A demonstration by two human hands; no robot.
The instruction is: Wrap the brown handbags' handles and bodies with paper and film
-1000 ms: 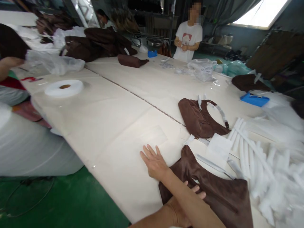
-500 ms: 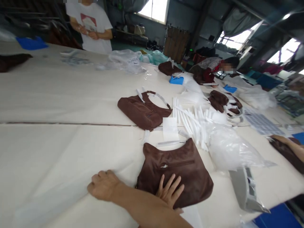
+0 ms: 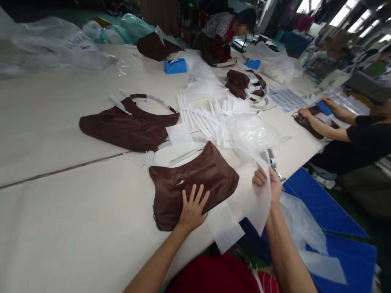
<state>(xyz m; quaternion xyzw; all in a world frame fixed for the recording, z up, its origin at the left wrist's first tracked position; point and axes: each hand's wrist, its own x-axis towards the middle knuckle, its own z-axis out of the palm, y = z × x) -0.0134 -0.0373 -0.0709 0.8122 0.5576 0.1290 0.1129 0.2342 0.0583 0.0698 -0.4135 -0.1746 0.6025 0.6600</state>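
Note:
My left hand (image 3: 194,209) lies flat with spread fingers on a brown handbag (image 3: 210,175), near its lower edge. The bag rests on its side on the table, with a short zip and a small pale tag on its face. At the right, my right hand (image 3: 273,185) pinches the top of a thin white packing sheet (image 3: 258,207), which hangs down by the table edge. Between the hands, a smaller white sheet (image 3: 226,228) sticks out over the edge. A second brown handbag (image 3: 122,126), its strap wrapped in white, lies beyond the first.
White rolled tubes (image 3: 200,120) and a clear plastic bag (image 3: 253,132) lie past the handbag. Blue tape dispensers (image 3: 175,66) stand farther back. One co-worker (image 3: 360,130) handles a brown bag at the right; another (image 3: 218,36) bends over the far side. Blue bins (image 3: 324,203) stand below the table edge.
My right hand has swung from the bare tabletop on the left, across my left arm, to the right and now holds a white sheet. My left hand stays on the bag; the view has turned right.

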